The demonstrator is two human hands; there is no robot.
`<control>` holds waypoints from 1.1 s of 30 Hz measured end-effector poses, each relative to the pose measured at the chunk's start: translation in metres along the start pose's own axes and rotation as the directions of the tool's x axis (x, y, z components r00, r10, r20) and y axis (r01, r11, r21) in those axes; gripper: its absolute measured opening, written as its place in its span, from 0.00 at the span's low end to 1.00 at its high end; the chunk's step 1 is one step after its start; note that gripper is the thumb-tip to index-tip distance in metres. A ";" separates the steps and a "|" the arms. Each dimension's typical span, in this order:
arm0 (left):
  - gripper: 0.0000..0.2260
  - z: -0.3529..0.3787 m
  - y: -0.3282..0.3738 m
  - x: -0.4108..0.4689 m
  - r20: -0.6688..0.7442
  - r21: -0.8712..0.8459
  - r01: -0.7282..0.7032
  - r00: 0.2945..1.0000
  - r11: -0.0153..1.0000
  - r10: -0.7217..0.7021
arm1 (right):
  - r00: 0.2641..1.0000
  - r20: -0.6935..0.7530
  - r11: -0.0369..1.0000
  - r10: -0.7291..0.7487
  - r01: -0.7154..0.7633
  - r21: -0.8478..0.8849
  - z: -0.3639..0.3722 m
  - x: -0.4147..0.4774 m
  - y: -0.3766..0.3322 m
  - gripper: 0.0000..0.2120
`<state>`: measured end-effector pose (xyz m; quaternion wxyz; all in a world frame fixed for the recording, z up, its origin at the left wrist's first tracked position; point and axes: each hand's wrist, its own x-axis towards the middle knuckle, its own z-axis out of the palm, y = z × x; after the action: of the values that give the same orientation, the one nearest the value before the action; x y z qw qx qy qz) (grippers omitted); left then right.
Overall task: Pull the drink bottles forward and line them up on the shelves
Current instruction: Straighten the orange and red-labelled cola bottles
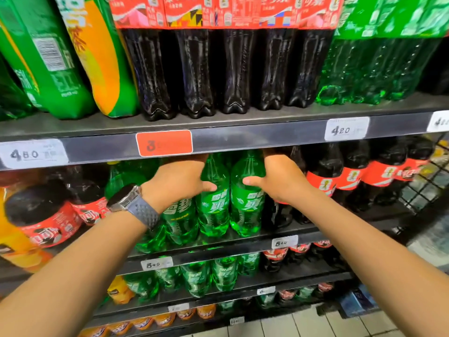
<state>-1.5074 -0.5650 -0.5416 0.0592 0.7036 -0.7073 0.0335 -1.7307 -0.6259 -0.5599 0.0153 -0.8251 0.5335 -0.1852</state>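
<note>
Both arms reach into the second shelf (303, 233) from the top. The left hand (178, 181) sits at about 10 o'clock from the frame's centre, its thumb lying across the shoulder of a green soda bottle (213, 198); its other fingers go behind the bottles, so how far they curl cannot be told. A wristwatch (132, 199) with a grey strap is on that wrist. The right hand (279, 177), at about 2 o'clock, presses its thumb on the shoulder of a second green soda bottle (246, 195) just beside the first, and its fingers likewise disappear behind.

These two bottles stand upright at the shelf's front edge, touching each other, with a third green bottle (178, 215) to their left partly behind the left wrist. To the right stand four cola bottles (323, 176) with red labels in a row; at 9 o'clock two more cola bottles (43, 215) are visible.

On the upper shelf (243, 115), at 12 o'clock, five large cola bottles (199, 74) stand side by side, between green tea bottles (60, 69) on the left and large green soda bottles (379, 69) on the right. The shelf edge carries one red price tag (164, 143) and three white price tags (346, 129).
</note>
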 end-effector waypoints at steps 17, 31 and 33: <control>0.32 -0.004 0.031 -0.008 -0.122 0.114 0.083 0.990 0.990 -0.069 | 0.948 -0.124 0.945 -0.294 0.308 0.109 -0.017 -0.024 0.043 0.17; 0.32 0.021 0.202 0.056 -0.304 -0.035 0.102 0.947 0.994 -0.108 | 0.983 -0.160 0.975 -0.088 0.118 0.188 -0.060 -0.011 0.207 0.17; 0.31 0.022 0.215 0.060 -0.264 0.027 0.152 0.954 0.988 -0.140 | 0.991 -0.068 0.973 -0.113 0.124 0.197 -0.062 -0.002 0.205 0.19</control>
<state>-1.7229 -0.6254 -0.5477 0.1379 0.7445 -0.6385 0.1382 -1.9306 -0.7019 -0.5488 0.0723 -0.8442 0.4621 -0.2618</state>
